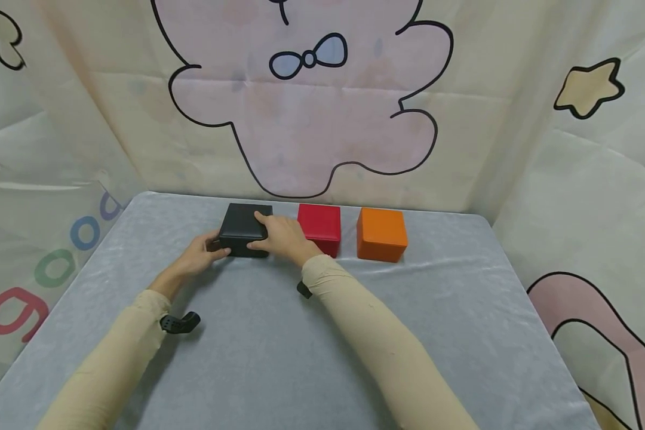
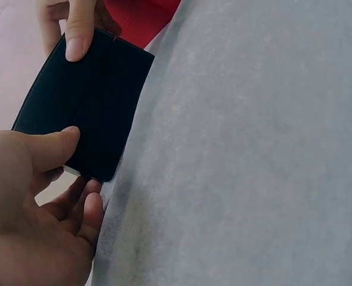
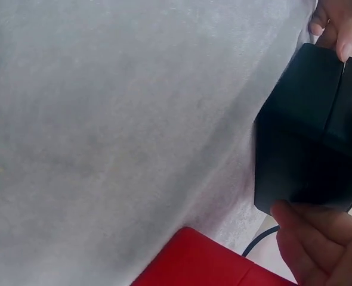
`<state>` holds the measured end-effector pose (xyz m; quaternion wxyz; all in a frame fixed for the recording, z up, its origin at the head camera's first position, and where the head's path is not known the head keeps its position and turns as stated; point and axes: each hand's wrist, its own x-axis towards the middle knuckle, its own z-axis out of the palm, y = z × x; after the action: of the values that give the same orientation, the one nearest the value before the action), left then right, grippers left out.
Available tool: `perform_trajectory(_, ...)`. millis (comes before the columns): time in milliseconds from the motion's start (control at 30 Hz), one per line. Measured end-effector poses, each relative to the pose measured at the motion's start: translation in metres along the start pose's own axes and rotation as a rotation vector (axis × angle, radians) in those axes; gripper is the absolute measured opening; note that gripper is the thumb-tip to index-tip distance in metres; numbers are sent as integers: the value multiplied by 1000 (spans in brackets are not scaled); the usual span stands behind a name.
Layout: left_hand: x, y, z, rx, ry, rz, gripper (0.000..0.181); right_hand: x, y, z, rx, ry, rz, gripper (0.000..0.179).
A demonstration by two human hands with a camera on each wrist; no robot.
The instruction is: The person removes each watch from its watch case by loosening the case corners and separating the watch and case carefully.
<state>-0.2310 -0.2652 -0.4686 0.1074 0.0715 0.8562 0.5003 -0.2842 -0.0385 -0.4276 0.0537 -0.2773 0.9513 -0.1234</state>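
A black lidded box sits at the far edge of the table, left of the other boxes, with a seam running round its side. My left hand holds its left side; in the left wrist view the thumb lies on the front near the seam, with the other fingers round the edge. From the right, my right hand grips the same box, fingers spread over its top and right side. The right wrist view shows its fingertips against the dark side of the box.
Right of the black box stands a red box, partly behind my right hand. An orange box stands farther right. Grey cloth covers the table, and a printed curtain hangs behind it.
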Motion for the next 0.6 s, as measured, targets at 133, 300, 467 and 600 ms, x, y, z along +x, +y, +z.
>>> perform_trajectory(133,0,0,-1,-47,-18,-30,66,0,-1,-4,4,-14,5,82)
perform_trajectory(300,1,0,-3,-34,-5,-47,65,0,-1,-9,21,-34,7,82)
perform_trajectory(467,2,1,-7,-14,9,-72,62,1,1,-13,64,-34,1,80)
perform_trajectory(600,2,4,-7,7,13,-73,60,2,3,-14,113,-33,2,79)
